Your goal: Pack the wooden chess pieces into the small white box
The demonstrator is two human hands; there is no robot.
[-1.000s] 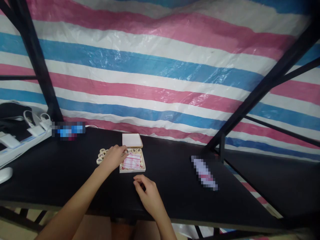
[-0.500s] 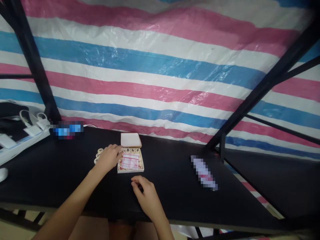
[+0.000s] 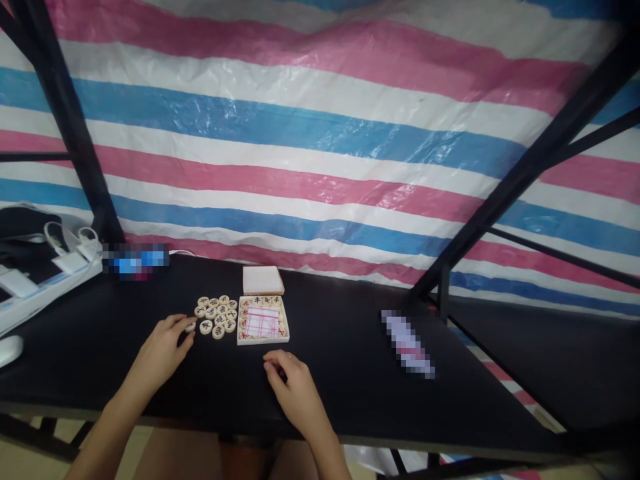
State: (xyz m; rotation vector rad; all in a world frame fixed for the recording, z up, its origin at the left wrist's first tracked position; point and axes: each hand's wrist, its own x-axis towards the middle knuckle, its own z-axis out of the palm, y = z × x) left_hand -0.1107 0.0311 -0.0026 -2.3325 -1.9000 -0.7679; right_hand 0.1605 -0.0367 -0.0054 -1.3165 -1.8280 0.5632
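A small wooden tray [image 3: 263, 341] with a red-lined sheet and round game pieces along its edges lies on the black table [image 3: 350, 373]. Left of it sits a cluster of several round wooden pieces [image 3: 217, 315] with dark marks. My left hand [image 3: 163, 350] rests at the cluster's left edge, fingers pinched round one piece [image 3: 191, 327]. My right hand [image 3: 295, 390] lies in front of the tray with fingers curled; what is in it, if anything, is hidden. A flat wooden lid [image 3: 263, 280] lies just behind the tray.
A striped blue, pink and white tarp hangs behind the table. Black frame bars [image 3: 70, 127] rise at left and right. White chargers and a power strip [image 3: 30, 293] lie at far left, with a white mouse [image 3: 10, 348] near the edge. A blurred flat object [image 3: 407, 343] lies to the right.
My left hand has drawn back from the tray to the left and toward me, uncovering the cluster of pieces, and now pinches one. My right hand has stayed in place.
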